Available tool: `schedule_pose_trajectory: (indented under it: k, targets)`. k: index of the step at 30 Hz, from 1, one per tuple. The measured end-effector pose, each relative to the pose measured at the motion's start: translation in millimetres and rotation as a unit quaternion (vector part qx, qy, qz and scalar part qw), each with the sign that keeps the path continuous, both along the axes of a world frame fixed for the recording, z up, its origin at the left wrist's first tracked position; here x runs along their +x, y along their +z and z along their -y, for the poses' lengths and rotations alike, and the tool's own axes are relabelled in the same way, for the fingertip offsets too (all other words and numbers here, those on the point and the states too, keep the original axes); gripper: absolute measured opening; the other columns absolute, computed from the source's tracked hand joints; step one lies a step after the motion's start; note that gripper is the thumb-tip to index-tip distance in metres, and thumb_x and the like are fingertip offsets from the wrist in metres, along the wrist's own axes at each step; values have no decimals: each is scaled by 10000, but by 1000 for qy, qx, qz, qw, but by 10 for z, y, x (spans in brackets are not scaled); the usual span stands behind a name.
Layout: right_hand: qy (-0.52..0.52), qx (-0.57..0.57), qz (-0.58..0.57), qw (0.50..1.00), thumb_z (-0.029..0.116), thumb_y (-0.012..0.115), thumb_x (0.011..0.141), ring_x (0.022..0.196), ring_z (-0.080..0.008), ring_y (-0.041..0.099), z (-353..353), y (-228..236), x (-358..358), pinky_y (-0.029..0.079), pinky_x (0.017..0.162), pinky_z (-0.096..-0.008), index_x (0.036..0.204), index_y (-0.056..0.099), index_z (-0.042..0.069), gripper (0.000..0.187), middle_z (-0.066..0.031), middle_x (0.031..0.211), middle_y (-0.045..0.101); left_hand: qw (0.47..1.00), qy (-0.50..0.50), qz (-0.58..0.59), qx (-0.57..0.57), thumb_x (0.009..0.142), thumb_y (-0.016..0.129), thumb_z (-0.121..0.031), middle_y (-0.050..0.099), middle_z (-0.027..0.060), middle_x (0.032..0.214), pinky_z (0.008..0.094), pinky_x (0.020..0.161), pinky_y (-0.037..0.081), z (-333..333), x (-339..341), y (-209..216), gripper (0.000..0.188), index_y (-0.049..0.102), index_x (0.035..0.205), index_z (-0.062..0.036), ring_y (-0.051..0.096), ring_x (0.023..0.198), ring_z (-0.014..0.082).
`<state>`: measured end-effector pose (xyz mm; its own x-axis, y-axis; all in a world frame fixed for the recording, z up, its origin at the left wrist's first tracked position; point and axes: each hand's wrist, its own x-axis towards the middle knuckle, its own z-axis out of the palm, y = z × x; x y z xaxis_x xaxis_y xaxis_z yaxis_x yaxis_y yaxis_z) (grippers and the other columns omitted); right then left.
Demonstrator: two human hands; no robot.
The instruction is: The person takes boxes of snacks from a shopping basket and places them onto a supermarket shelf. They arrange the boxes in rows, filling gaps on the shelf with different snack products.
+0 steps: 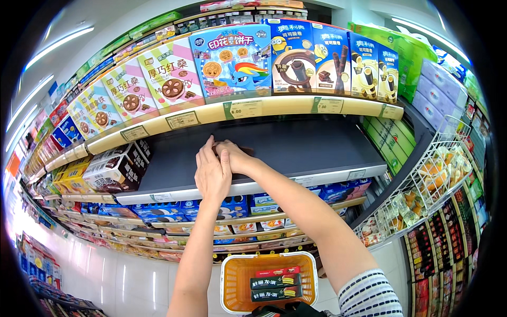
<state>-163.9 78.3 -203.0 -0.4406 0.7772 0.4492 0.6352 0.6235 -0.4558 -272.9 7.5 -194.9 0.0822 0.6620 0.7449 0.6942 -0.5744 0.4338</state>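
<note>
My left hand [212,170] reaches over the front edge of a dark grey shelf board [301,140], its fingers stretched out and its thumb raised. Against it, on its right, is my right hand [236,157], bent at the wrist with its fingers curled down and partly hidden. A small brown, cloth-like piece [246,150] shows beside the right hand at the board; most of it is covered, so its kind is unclear. On the left part of this shelf stand black-and-white biscuit boxes [113,168] and yellow boxes [71,177].
Above, a shelf holds pink-green biscuit boxes [171,74], a light-blue box [232,63] and blue wafer-roll boxes [296,58]. A white wire rack [422,185] juts out at right. Below stands an orange basket [235,290] with dark green boxes [275,293] inside.
</note>
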Motion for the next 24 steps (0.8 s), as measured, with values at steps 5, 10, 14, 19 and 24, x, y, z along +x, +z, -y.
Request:
schedule_pose_trajectory:
  k: [5,10,14,19,24]
  targets:
    - [-142,60,64,986,180,622,758,994,-381,578,405,18,137,483,842,-481,914,671,41,215,-161,971,648,1000,16,-12,2,981,347,-442,538,138,1216,391,913,440,-16,-66,-17,539,427,1307,-21,497,1145,316]
    - [-409,-1,177,895,83,612,735,961,-379,624,1145,332,1096,496,808,-509,979,635,14,255,-188,1011,647,999,25,-28,-26,983,353,-434,539,125,1215,392,902,452,28,-42,31,522,434,1305,-30,500,1143,294]
    - [-585,-72,169,790,121,510,827,1093,-380,567,1204,285,2325,461,861,-515,1132,550,12,326,-218,1113,609,998,11,-34,-52,969,409,-405,574,119,1160,389,847,482,26,-16,40,500,442,1290,-23,533,1090,288]
    - [-642,-124,153,741,176,449,859,1138,-372,540,944,-62,4202,442,961,-417,1214,516,-21,411,-249,1228,549,996,0,-46,-77,971,430,-364,675,73,803,389,681,515,62,141,79,379,548,1176,-68,653,786,267]
    - [-607,-172,166,758,156,450,859,1222,-331,492,408,109,3603,416,1000,-389,1255,495,-51,449,-254,1321,480,994,23,-75,-81,979,405,-358,674,100,791,399,671,512,9,-28,37,356,590,1101,-79,651,796,281]
